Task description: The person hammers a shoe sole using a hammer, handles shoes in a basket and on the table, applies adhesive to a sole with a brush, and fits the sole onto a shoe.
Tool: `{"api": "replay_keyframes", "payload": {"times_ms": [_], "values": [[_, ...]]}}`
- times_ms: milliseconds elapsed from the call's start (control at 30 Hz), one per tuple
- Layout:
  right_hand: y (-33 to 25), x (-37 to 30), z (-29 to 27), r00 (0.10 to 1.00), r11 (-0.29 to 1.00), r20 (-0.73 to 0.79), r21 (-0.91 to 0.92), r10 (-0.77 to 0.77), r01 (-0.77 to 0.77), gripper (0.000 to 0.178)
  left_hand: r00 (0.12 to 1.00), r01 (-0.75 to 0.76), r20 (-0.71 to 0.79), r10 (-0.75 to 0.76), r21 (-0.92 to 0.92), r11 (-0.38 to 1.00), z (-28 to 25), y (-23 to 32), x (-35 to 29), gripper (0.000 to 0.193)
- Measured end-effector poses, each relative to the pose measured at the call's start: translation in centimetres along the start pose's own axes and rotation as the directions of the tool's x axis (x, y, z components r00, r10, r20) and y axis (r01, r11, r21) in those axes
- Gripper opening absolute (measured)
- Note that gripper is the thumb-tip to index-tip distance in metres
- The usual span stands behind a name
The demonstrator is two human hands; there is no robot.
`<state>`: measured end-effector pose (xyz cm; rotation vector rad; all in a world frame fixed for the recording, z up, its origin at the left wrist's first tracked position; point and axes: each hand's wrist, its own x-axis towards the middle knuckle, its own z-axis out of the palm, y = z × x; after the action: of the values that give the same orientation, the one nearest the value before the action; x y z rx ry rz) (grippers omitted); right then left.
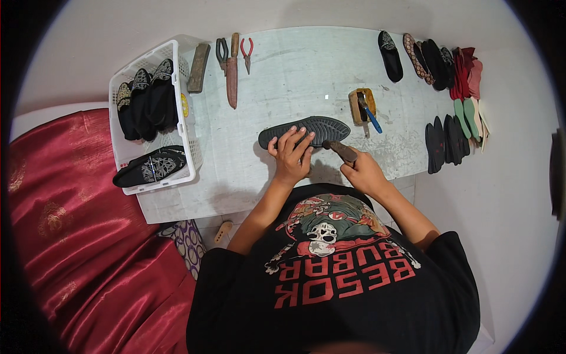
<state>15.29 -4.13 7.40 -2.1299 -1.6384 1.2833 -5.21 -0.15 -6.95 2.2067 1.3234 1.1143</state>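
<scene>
A black shoe (325, 127) lies on the table in front of me with its ridged sole facing up. The fingers of my left hand (290, 154) bend over the sole, slightly spread, with the thumb by its near edge, holding the shoe down. My right hand (362, 171) is closed around the wooden handle of a hammer (342, 152). The dark hammer head is at the near edge of the sole, close to my left fingers; I cannot tell whether it touches. The shoe's upper is hidden underneath.
A white plastic basket (190, 154) with several black patterned shoes stands left. Behind are a worn block (198, 68), black-handled cutters (222, 54), a knife (232, 82) and red pliers (247, 56). A glue box (355, 106) with a blue brush (372, 118) sits right, before shoes (433, 64) and soles (435, 146).
</scene>
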Motion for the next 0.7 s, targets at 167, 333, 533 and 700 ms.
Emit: {"api": "replay_keyframes", "payload": {"times_ms": [167, 333, 533, 700], "values": [[0.1, 0.0, 0.2, 1.0, 1.0, -0.013, -0.014, 0.002, -0.002, 0.024, 0.999, -0.001, 0.049, 0.002, -0.007, 1.0, -0.7, -0.1, 0.1, 0.038], [-0.4, -0.1, -0.1, 1.0, 1.0, -0.003, -0.011, 0.029, -0.029, 0.023, 0.99, -0.015, 0.14, 0.009, 0.039, 0.999, -2.4, -1.0, 0.2, 0.039], [-0.2, 0.0, 0.1, 1.0, 1.0, -0.011, -0.017, 0.017, -0.017, 0.023, 0.985, 0.125, 0.104, -0.138, 0.123, 0.984, -4.0, -2.7, 0.5, 0.044], [-0.2, 0.1, 0.0, 1.0, 1.0, 0.006, -0.014, 0.017, -0.017, 0.023, 0.958, 0.233, 0.198, -0.206, -0.125, 0.964, -7.2, -6.2, 1.4, 0.06]]}}
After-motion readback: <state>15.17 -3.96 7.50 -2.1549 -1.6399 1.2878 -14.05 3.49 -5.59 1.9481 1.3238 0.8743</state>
